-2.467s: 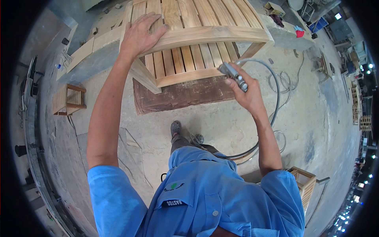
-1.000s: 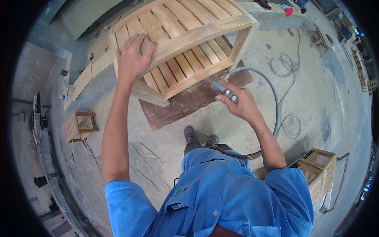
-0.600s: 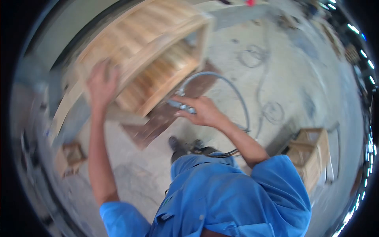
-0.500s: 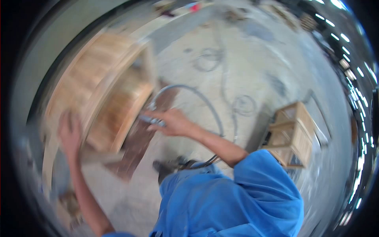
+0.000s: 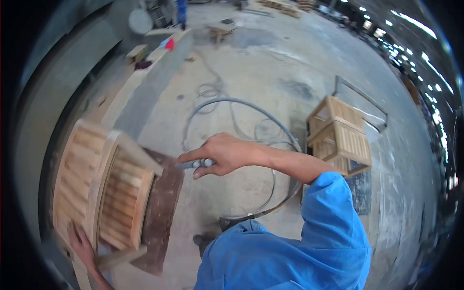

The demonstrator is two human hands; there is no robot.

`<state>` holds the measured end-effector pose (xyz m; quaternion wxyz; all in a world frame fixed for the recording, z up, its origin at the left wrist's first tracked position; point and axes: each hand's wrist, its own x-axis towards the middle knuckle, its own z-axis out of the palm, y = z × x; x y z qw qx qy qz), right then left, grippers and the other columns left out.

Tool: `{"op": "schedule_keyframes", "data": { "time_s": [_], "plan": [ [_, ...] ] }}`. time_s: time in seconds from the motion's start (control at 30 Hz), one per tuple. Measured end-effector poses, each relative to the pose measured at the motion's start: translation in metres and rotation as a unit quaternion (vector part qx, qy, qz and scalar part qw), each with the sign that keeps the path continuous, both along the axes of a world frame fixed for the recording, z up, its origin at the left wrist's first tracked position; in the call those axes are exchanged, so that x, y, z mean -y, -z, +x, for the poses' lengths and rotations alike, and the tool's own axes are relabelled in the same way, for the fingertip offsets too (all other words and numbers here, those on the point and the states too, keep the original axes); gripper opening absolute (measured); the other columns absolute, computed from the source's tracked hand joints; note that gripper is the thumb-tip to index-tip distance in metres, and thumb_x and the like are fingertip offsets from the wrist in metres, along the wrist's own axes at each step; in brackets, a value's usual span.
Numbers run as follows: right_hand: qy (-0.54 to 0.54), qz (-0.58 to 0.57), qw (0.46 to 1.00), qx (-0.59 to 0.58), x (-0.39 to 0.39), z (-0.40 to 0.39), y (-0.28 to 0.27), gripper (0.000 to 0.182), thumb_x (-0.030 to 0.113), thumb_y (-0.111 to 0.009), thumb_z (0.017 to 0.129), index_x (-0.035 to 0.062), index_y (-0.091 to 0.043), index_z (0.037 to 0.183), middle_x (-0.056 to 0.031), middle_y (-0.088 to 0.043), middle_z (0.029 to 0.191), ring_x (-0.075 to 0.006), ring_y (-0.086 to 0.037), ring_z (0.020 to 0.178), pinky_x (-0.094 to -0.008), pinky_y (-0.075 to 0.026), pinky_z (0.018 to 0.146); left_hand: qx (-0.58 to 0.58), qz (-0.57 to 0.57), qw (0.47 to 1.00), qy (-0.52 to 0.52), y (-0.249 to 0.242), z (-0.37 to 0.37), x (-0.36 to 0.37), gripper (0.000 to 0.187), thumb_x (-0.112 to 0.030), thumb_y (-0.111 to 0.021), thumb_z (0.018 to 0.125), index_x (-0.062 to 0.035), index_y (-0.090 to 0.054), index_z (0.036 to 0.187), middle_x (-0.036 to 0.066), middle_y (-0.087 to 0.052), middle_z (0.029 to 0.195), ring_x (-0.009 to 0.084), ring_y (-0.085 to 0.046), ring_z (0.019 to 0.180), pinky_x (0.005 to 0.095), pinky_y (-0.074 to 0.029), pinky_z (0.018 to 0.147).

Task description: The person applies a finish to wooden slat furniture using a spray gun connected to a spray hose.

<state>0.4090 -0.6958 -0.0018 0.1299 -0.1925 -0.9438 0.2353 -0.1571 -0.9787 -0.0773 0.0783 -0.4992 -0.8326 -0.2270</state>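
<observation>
A small slatted wooden table (image 5: 79, 169) with a lower slatted shelf (image 5: 123, 193) stands at the left. My left hand (image 5: 83, 245) rests on its near corner, fingers stretched over the slats and frame. Out in front of my body, to the right of the table, my right hand (image 5: 224, 153) is closed around a small grey air gun (image 5: 195, 164), its tip pointing left toward the shelf. Part of the tool is hidden by my fingers. A grey hose (image 5: 232, 100) loops from near the tool over the floor and back beside my body.
Brown sheeting (image 5: 162, 212) lies on the floor under the table's right side. More slatted wooden furniture (image 5: 353, 137) stands at the right, near a metal frame (image 5: 362, 99). A low ledge (image 5: 140, 101) runs along the left, with a red item (image 5: 169, 44) on it. A small stool (image 5: 220, 31) is farther back.
The view has shifted, and the table now appears lower and farther left. My right hand with the air gun is farther from the table; my left hand stays on its near end.
</observation>
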Motion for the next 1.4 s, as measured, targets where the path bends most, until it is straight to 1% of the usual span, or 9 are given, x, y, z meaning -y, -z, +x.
{"op": "schedule_keyframes", "data": {
  "time_s": [0.07,0.13,0.2,0.23,0.4,0.7,0.8,1.2,1.4],
  "plan": [
    [0.018,-0.056,0.998,-0.006,0.006,-0.002,0.004,0.052,0.03,-0.077,0.089,0.0177,-0.063,0.137,-0.0149,-0.075,0.102,-0.0373,-0.071,0.082,-0.0442,-0.054,0.07,0.009,-0.018,1.0,-0.01,-0.002,0.011,-0.001,0.051,-0.021,-0.056,0.1,0.0048,-0.052,0.144,0.024,-0.052,0.148,0.0391,-0.045,0.142,0.0459,-0.031,0.121],
    [0.007,-0.127,0.991,-0.046,0.009,-0.011,0.022,0.053,0.017,-0.077,0.087,0.0072,-0.062,0.137,-0.0176,-0.07,0.124,-0.0355,-0.073,0.099,-0.0402,-0.057,0.089,-0.034,0.01,0.999,0.007,0.003,0.015,0.006,0.05,-0.026,-0.061,0.097,0.0015,-0.059,0.138,0.023,-0.057,0.143,0.0393,-0.05,0.137,0.0468,-0.035,0.118],
    [-0.027,-0.153,0.986,-0.059,0.009,-0.043,0.042,0.053,0.023,-0.076,0.09,0.0022,-0.062,0.137,-0.0172,-0.073,0.121,-0.0252,-0.075,0.096,-0.0353,-0.056,0.088,-0.07,0.043,0.996,-0.014,-0.019,0.043,0.007,0.049,-0.031,-0.066,0.095,0.0013,-0.063,0.132,0.023,-0.061,0.138,0.0387,-0.054,0.132,0.044,-0.038,0.114],
    [-0.027,-0.139,0.987,-0.077,0.009,-0.051,0.039,0.05,0.021,-0.078,0.087,0.01,-0.066,0.134,-0.015,-0.072,0.123,-0.0324,-0.075,0.101,-0.0375,-0.058,0.086,-0.077,0.046,0.995,-0.036,-0.019,0.048,0.004,0.048,-0.032,-0.067,0.094,0.0004,-0.064,0.13,0.022,-0.062,0.138,0.0387,-0.056,0.131,0.0441,-0.04,0.113],
    [-0.064,-0.154,0.985,-0.041,0.006,-0.111,0.05,0.051,0.026,-0.077,0.089,0.0106,-0.065,0.136,-0.0159,-0.073,0.119,-0.0336,-0.074,0.103,-0.0385,-0.058,0.087,-0.07,0.033,0.995,-0.06,-0.026,0.051,0.002,0.047,-0.031,-0.067,0.096,0.0017,-0.064,0.13,0.023,-0.06,0.14,0.0374,-0.054,0.134,0.0424,-0.04,0.113],
    [-0.108,-0.019,0.991,-0.079,-0.006,-0.161,0.088,0.054,0.038,-0.078,0.087,0.0161,-0.066,0.134,-0.0162,-0.076,0.105,-0.0362,-0.075,0.084,-0.0415,-0.058,0.075,-0.088,0.062,0.99,-0.087,-0.026,0.05,0.0,0.051,-0.039,-0.068,0.092,-0.0015,-0.068,0.126,0.02,-0.063,0.137,0.0373,-0.058,0.129,0.0462,-0.043,0.11],
    [-0.076,0.002,0.991,-0.112,-0.006,-0.165,0.077,0.055,0.038,-0.078,0.087,0.0168,-0.065,0.136,-0.0182,-0.076,0.101,-0.036,-0.075,0.083,-0.0416,-0.058,0.071,-0.088,0.057,0.99,-0.096,-0.027,0.049,-0.001,0.051,-0.04,-0.067,0.092,-0.0025,-0.068,0.126,0.02,-0.064,0.137,0.037,-0.059,0.127,0.0463,-0.044,0.109],
    [-0.093,-0.078,0.993,-0.006,0.0,-0.114,0.091,0.054,0.04,-0.076,0.089,0.0164,-0.064,0.136,-0.0198,-0.075,0.101,-0.039,-0.074,0.089,-0.0429,-0.058,0.074,-0.081,0.065,0.99,-0.094,-0.031,0.051,-0.002,0.051,-0.04,-0.068,0.091,-0.0001,-0.069,0.123,0.021,-0.065,0.133,0.0392,-0.061,0.124,0.0455,-0.046,0.107],
    [-0.028,-0.029,0.999,-0.019,0.01,-0.13,0.093,0.054,0.04,-0.076,0.09,0.017,-0.064,0.137,-0.0193,-0.075,0.106,-0.0372,-0.074,0.088,-0.0438,-0.058,0.076,-0.083,0.075,0.99,-0.09,-0.029,0.055,-0.001,0.05,-0.039,-0.068,0.092,0.0001,-0.069,0.123,0.022,-0.066,0.132,0.0398,-0.062,0.122,0.0457,-0.046,0.107]
  ]
}}
